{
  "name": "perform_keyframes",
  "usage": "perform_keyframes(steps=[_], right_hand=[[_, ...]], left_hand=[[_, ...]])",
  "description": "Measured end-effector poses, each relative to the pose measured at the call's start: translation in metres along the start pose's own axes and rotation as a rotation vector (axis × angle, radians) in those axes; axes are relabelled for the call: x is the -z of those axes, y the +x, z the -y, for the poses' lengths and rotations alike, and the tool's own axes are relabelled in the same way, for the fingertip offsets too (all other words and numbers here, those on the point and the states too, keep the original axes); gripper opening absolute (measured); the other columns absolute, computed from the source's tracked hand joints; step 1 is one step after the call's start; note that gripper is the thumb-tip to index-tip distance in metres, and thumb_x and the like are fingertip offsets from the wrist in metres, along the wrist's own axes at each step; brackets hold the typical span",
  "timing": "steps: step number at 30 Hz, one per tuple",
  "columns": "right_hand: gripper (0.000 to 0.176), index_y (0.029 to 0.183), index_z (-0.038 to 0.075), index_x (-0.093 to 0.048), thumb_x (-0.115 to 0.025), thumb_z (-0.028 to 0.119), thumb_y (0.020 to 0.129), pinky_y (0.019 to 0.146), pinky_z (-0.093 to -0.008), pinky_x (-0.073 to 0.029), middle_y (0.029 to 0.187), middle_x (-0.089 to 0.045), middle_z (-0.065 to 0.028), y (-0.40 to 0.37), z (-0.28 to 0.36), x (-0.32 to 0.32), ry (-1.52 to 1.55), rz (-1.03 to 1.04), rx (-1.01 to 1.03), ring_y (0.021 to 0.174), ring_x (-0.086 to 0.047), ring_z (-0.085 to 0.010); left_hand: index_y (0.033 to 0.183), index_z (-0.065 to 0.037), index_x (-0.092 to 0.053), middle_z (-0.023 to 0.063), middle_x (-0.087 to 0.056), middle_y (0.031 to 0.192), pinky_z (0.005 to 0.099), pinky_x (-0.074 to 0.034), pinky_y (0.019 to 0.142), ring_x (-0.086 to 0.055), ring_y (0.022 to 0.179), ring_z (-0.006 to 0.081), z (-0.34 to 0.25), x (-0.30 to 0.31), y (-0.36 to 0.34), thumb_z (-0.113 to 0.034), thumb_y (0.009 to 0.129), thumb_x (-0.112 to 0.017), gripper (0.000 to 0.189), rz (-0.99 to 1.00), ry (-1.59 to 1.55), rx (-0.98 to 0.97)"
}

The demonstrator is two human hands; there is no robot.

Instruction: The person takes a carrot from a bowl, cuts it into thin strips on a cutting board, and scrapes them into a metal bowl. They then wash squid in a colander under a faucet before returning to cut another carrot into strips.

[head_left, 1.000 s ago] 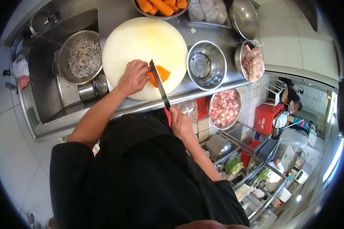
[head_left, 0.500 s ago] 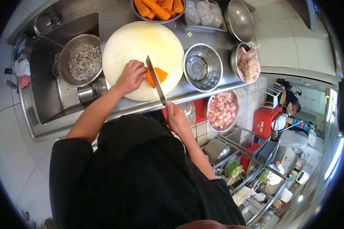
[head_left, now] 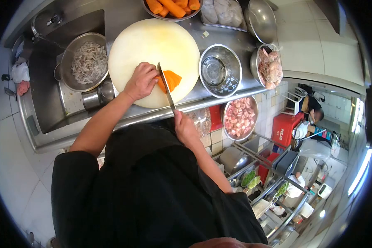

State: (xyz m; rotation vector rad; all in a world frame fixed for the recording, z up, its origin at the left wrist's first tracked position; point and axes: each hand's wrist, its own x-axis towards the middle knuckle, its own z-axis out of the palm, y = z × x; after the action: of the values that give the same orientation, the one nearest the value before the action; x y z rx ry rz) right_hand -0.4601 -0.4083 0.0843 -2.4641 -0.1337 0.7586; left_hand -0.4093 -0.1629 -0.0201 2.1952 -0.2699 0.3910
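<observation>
On the round white cutting board (head_left: 140, 45), my left hand (head_left: 143, 81) is closed over a piece of carrot, fingers curled beside the blade. Only a little orange shows past the fingertips. My right hand (head_left: 185, 129) grips the handle of a knife (head_left: 168, 91) at the board's near edge. The blade points away from me across the carrot. Right of the blade lie cut carrot slices (head_left: 173, 80) in a small overlapping pile.
An empty metal colander (head_left: 220, 71) stands right of the board, carrots (head_left: 175, 8) in a bowl behind it. Left is a sink with a pot of shrimp (head_left: 89, 62). Pink diced meat (head_left: 239, 117) fills a bowl below the counter. People work at the far right.
The knife and my right hand have shifted slightly left. More of the slices shows right of the blade. The whole view has moved a little.
</observation>
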Motion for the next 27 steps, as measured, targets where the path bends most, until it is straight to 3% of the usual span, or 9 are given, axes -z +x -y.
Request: perform_keyframes(steps=[7,13,16,22,27], right_hand=[[0.058,0.124,-0.002,-0.068,-0.037,0.046,0.112,0.1,-0.054,-0.047,0.116,-0.066,-0.0363,0.005,0.007,0.016,0.126,0.104,-0.143,0.117,-0.059,-0.0536],[0.057,0.119,-0.003,-0.067,-0.037,0.045,0.112,0.096,-0.0542,-0.047,0.111,-0.066,-0.0364,-0.012,0.039,0.048,0.062,0.179,-0.188,0.112,-0.06,-0.0545],[0.054,0.116,-0.003,-0.066,-0.038,0.043,0.112,0.092,-0.0562,-0.047,0.106,-0.066,-0.0362,-0.03,0.028,0.048,0.128,0.094,-0.102,0.109,-0.059,-0.0558],[0.05,0.118,0.0,-0.067,-0.04,0.042,0.112,0.09,-0.0585,-0.046,0.106,-0.066,-0.0357,-0.046,0.036,0.057,0.045,0.123,-0.164,0.108,-0.059,-0.0557],[0.054,0.117,-0.001,-0.069,-0.038,0.043,0.112,0.089,-0.0568,-0.048,0.106,-0.066,-0.0367,-0.015,0.001,0.013,0.008,0.032,-0.035,0.108,-0.061,-0.0554]], left_hand=[[0.103,-0.003,-0.065,0.0141,-0.06,0.108,0.0463,-0.043,0.101,-0.053,0.109,0.0372,-0.009,0.0,-0.004,-0.006,0.083,-0.07,0.02,-0.021,-0.023,0.019],[0.106,-0.004,-0.066,0.012,-0.061,0.111,0.0447,-0.045,0.099,-0.056,0.107,0.0344,-0.006,0.005,-0.004,-0.007,0.082,-0.073,0.025,0.026,-0.005,-0.003],[0.106,-0.004,-0.066,0.0124,-0.061,0.11,0.0451,-0.045,0.098,-0.056,0.107,0.0351,-0.004,0.004,-0.005,-0.006,0.082,-0.072,0.025,0.002,-0.003,-0.024],[0.109,-0.003,-0.064,0.0135,-0.06,0.111,0.0461,-0.045,0.098,-0.056,0.107,0.0372,-0.004,0.002,-0.005,-0.003,0.082,-0.072,0.028,-0.009,-0.03,-0.032],[0.105,-0.003,-0.065,0.0136,-0.06,0.111,0.0457,-0.045,0.099,-0.055,0.108,0.0371,-0.005,0.002,-0.005,-0.004,0.082,-0.072,0.024,0.011,-0.012,-0.004]])
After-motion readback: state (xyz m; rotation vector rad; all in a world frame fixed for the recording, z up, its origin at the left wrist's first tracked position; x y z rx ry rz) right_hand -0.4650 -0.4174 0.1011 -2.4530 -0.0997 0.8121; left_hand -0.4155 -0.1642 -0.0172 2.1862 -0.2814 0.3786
